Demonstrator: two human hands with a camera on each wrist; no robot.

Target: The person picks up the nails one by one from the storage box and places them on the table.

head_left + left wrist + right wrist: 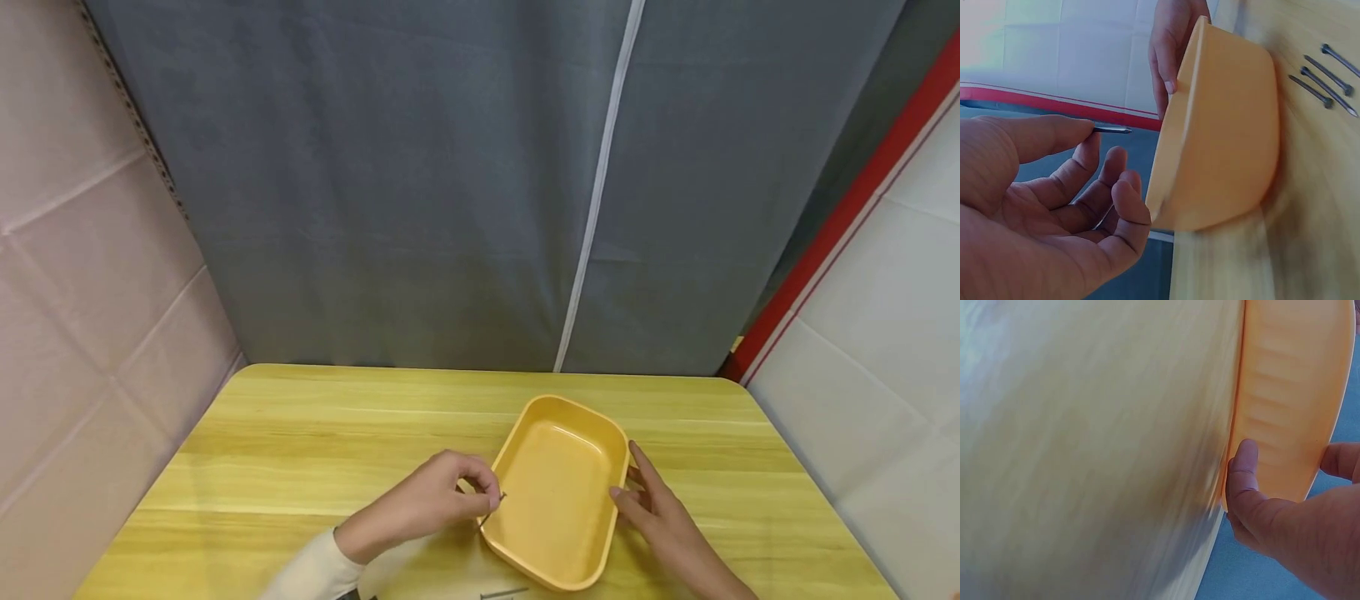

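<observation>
A thin dark nail [492,510] is pinched between the thumb and forefinger of the left hand [438,497], its tip poking out toward the left rim of a yellow tray [558,487] and lying just beside that rim; in the left wrist view the nail [1112,130] juts from under the fingertip while the other fingers of that hand [1054,200] curl loosely and hold nothing else. The tray is a shallow oblong dish with rounded corners, standing flat on the wooden table [300,450], right of the table's middle and close to its near edge, turned a little askew to that edge. The right hand [663,512] rests against the tray's right side, fingers fairly straight, the thumb pressed on the outer wall just under the rim, as the right wrist view shows [1244,472]; it steadies rather than clasps. Four more nails [1325,78] lie loose on the table near its near edge, just beside the tray's near end. Behind the table's far edge hangs a grey curtain [420,183] with a pale seam running down it.
</observation>
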